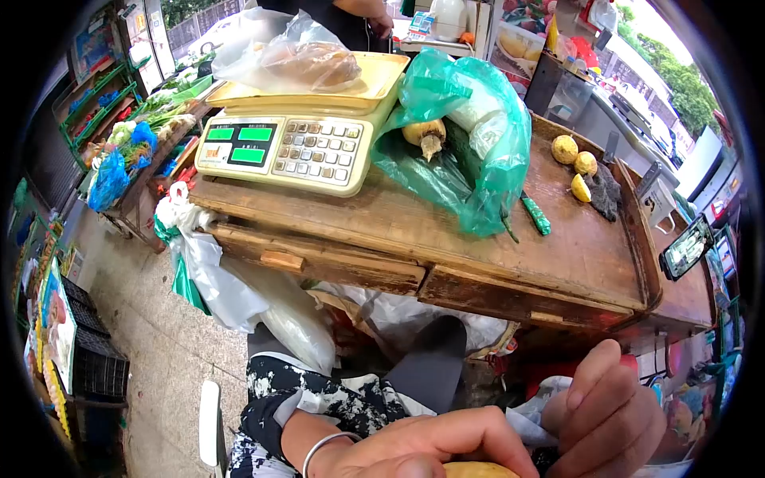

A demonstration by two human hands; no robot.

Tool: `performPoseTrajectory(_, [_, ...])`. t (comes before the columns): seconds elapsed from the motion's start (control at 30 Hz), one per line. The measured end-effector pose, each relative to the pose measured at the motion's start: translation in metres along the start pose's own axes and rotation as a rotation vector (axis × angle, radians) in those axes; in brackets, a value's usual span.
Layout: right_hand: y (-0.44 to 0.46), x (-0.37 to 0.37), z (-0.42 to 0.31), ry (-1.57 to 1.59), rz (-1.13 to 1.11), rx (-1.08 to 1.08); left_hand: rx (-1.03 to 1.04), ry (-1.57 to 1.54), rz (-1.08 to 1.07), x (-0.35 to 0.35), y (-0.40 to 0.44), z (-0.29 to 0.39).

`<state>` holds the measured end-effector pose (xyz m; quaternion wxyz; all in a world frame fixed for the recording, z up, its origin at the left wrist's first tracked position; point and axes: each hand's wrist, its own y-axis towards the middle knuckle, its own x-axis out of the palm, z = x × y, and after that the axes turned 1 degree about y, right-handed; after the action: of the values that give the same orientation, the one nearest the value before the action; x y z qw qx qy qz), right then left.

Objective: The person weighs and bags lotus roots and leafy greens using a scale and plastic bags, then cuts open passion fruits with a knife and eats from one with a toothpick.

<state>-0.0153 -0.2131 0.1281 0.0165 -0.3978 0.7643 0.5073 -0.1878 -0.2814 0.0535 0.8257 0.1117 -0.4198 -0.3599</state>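
Observation:
At the bottom edge, my left hand (pixel 406 446), with a silver bangle on the wrist, is closed round a yellow fruit (pixel 478 470). Most of that fruit is cut off by the frame. To its right, my right hand (pixel 610 410) is raised with its fingers curled in; what they hold, if anything, is hidden. Both hands are over my lap, in front of the wooden desk (pixel 374 231). Two whole yellow fruits and a cut piece (pixel 580 188) lie at the desk's right side by a dark cloth (pixel 607 191).
A price scale (pixel 319 151) carries a clear bag (pixel 295 60). Beside it, a green plastic bag (pixel 498 119) holds a brownish root vegetable (pixel 425 137). A green-patterned handle (pixel 536 215) lies nearby. A phone (pixel 687 247) stands right. Another person (pixel 362 9) is behind the desk.

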Motion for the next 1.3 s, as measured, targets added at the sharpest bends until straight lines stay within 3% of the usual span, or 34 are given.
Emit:
performPoseTrajectory(0.1, [0.001,-0.005,0.006,0.009,-0.039,-0.014,0.037,0.062,0.032,-0.001,0.003,0.000])
performPoseTrajectory(0.17, [-0.005,0.004,0.004,-0.061,0.043,0.007,0.021,-0.193,0.331,0.023,0.008,0.007])
performPoseTrajectory(0.23, [-0.019,0.014,0.014,-0.218,0.330,-0.048,0.003,-0.285,0.444,0.025,0.013,0.008])
performPoseTrajectory(0.3, [-0.029,0.019,0.026,-0.325,0.636,-0.076,-0.059,-0.354,0.372,0.001,0.006,0.005])
performPoseTrajectory(0.33, [-0.025,0.007,0.026,-0.329,0.449,-0.042,-0.061,-0.373,0.366,-0.007,0.007,0.008])
performPoseTrajectory(0.37, [-0.021,0.008,0.026,-0.389,0.400,0.012,-0.072,-0.403,0.447,-0.010,0.011,0.009])
performPoseTrajectory(0.47, [-0.016,0.011,0.032,-0.505,0.312,0.181,-0.124,-0.425,0.875,-0.012,0.032,0.011])
performPoseTrajectory(0.57, [-0.018,0.012,0.047,-0.487,0.302,0.211,-0.109,-0.453,0.789,-0.036,0.024,0.000])
performPoseTrajectory(0.63, [-0.019,0.019,0.053,-0.429,0.372,0.376,-0.115,-0.397,0.728,-0.048,0.018,-0.006])
performPoseTrajectory(0.9, [-0.021,0.011,0.057,-0.695,0.083,0.239,-0.066,-0.359,0.734,-0.063,0.013,-0.016])
performPoseTrajectory(1.13, [-0.022,0.008,0.074,-0.485,0.181,0.299,-0.087,-0.330,0.715,-0.069,0.013,-0.023])
performPoseTrajectory(1.3, [-0.022,0.006,0.086,-0.511,0.123,0.254,-0.144,-0.318,0.726,-0.071,0.011,-0.024])
